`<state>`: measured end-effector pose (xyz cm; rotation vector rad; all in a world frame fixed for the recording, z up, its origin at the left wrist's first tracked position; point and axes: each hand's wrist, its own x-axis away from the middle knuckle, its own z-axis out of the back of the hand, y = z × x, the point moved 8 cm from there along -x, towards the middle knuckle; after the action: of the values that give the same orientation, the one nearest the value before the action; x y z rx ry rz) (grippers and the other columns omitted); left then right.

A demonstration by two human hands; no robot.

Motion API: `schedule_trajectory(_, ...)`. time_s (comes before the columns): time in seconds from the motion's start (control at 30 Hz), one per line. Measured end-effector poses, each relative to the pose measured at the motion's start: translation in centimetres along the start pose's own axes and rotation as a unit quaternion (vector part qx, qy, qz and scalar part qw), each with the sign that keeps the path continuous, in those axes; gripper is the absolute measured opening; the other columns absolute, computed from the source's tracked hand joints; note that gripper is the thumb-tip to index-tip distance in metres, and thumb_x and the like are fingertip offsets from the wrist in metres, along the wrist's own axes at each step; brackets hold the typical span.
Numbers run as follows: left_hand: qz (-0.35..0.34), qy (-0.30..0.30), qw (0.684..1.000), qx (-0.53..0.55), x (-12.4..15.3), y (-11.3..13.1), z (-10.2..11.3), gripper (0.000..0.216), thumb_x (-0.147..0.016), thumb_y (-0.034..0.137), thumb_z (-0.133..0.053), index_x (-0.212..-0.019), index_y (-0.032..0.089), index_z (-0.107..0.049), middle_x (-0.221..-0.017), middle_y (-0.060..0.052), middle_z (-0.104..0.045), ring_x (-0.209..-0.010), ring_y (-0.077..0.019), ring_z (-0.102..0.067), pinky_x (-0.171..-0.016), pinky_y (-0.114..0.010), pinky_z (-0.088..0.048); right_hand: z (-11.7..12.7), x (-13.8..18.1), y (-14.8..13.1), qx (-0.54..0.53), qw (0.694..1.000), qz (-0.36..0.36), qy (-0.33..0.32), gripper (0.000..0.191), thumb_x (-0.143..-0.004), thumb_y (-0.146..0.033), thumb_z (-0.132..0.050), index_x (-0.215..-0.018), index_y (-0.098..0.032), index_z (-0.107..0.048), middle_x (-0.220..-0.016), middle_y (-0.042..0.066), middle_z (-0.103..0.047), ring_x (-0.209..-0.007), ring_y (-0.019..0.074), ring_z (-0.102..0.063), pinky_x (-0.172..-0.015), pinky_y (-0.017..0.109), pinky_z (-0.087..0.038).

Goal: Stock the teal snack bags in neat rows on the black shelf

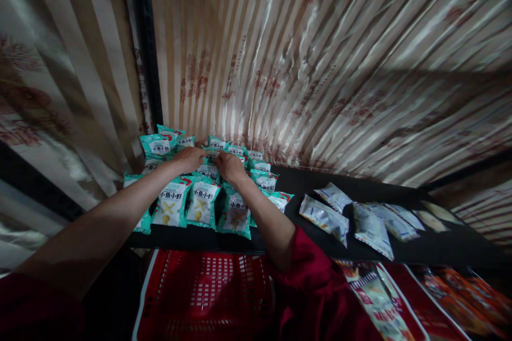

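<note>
Teal and white snack bags (201,200) stand in several rows on a black shelf, with dark lettering on their fronts. My left hand (190,160) reaches in among the middle rows, its fingertips at the left edge of a snack bag (212,155). On that bag's right side, my right hand (231,167) has its fingers curled in a pinch. Both hands appear closed on this bag, though the fingertips are partly hidden. More teal bags stand behind, in front of and to either side of my hands.
Below the shelf, in front of me, is a red plastic basket (208,282). White and blue packets (326,218) lie flat on the shelf (288,224) to the right. Orange packs (468,298) sit low at right. A dark upright post (146,37) and striped curtain (280,53) stand behind.
</note>
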<state>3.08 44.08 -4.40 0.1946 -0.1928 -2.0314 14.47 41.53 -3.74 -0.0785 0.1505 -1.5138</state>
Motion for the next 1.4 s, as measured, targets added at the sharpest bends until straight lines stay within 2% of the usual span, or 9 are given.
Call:
schedule_trajectory(0.17, -0.001, -0.010, 1.000, -0.012, 0.2, 0.1, 0.2, 0.021, -0.083, 0.026, -0.046, -0.092, 0.024, -0.065, -0.094, -0.003, -0.070, -0.091, -0.0200, -0.063, -0.073, -0.026, -0.044, 0.6, -0.3, 1.1, -0.002, 1.000, -0.013, 0.017, 0.035, -0.094, -0.038, -0.035, -0.105, -0.020, -0.062, -0.103, 0.011, -0.069, -0.096, 0.0216, -0.064, -0.076, 0.028, -0.045)
schedule_trajectory(0.3, -0.005, -0.009, 1.000, -0.010, 0.2, 0.2, 0.5, 0.019, -0.083, 0.025, -0.047, -0.088, 0.024, -0.065, -0.090, -0.002, -0.070, -0.088, -0.0192, -0.064, -0.070, -0.025, -0.043, 0.7, -1.0, 1.7, 0.002, 1.000, -0.015, 0.025, 0.030, -0.093, -0.032, -0.037, -0.110, -0.022, -0.061, -0.108, 0.009, -0.067, -0.098, 0.0203, -0.063, -0.079, 0.028, -0.045)
schedule_trajectory(0.5, -0.016, -0.012, 1.000, -0.006, 0.1, 0.1, 0.3, 0.022, -0.083, 0.025, -0.046, -0.091, 0.024, -0.066, -0.094, -0.003, -0.070, -0.090, -0.0199, -0.064, -0.074, -0.027, -0.044, 0.8, -1.8, 1.3, 0.019, 0.999, 0.008, 0.044, 0.030, -0.091, -0.026, -0.041, -0.113, -0.020, -0.060, -0.111, 0.011, -0.066, -0.104, 0.0204, -0.060, -0.085, 0.028, -0.044)
schedule_trajectory(0.67, -0.011, -0.008, 1.000, 0.008, 0.0, -0.1, 0.3, 0.023, -0.082, 0.025, -0.048, -0.095, 0.026, -0.067, -0.097, -0.002, -0.071, -0.092, -0.0194, -0.064, -0.077, -0.027, -0.044, 0.3, -3.1, 0.9, 0.039, 0.998, 0.031, 0.031, 0.033, -0.093, -0.027, -0.037, -0.115, -0.016, -0.060, -0.110, 0.012, -0.067, -0.105, 0.0200, -0.060, -0.089, 0.028, -0.043)
schedule_trajectory(0.97, -0.020, -0.012, 1.000, 0.017, 0.0, 0.0, 0.4, 0.023, -0.080, 0.023, -0.047, -0.090, 0.025, -0.068, -0.093, -0.003, -0.071, -0.090, -0.0222, -0.064, -0.076, -0.029, -0.045, -0.4, -5.0, 1.3, 0.068, 0.997, 0.011, -0.021, 0.032, -0.090, -0.030, -0.045, -0.117, -0.022, -0.060, -0.114, 0.010, -0.066, -0.106, 0.0215, -0.061, -0.086, 0.028, -0.046)
schedule_trajectory(1.17, -0.019, -0.011, 1.000, -0.001, -0.1, 0.0, 0.5, 0.023, -0.081, 0.023, -0.047, -0.092, 0.026, -0.067, -0.094, -0.001, -0.071, -0.090, -0.0190, -0.064, -0.075, -0.027, -0.045, -1.4, -5.8, 1.5, 0.073, 0.994, 0.049, -0.064, 0.033, -0.092, -0.030, -0.042, -0.110, -0.013, -0.064, -0.113, 0.014, -0.065, -0.110, 0.0212, -0.058, -0.087, 0.025, -0.043)
schedule_trajectory(1.3, -0.020, -0.008, 1.000, 0.004, -0.2, -0.2, 0.4, 0.023, -0.081, 0.023, -0.047, -0.090, 0.026, -0.068, -0.090, -0.001, -0.072, -0.086, -0.0187, -0.064, -0.073, -0.027, -0.045, -1.6, -6.2, 1.8, 0.052, 0.993, 0.071, -0.076, 0.028, -0.091, -0.028, -0.045, -0.105, -0.016, -0.067, -0.109, 0.008, -0.069, -0.103, 0.0170, -0.061, -0.082, 0.020, -0.043)
schedule_trajectory(1.4, -0.014, -0.004, 1.000, 0.018, -0.3, -0.3, 0.4, 0.022, -0.080, 0.023, -0.048, -0.089, 0.025, -0.068, -0.090, -0.001, -0.072, -0.085, -0.0189, -0.064, -0.073, -0.027, -0.045, -1.6, -6.6, 2.0, 0.034, 0.995, 0.072, -0.065, 0.029, -0.090, -0.028, -0.048, -0.110, -0.016, -0.064, -0.110, 0.008, -0.068, -0.101, 0.0159, -0.061, -0.081, 0.020, -0.043)
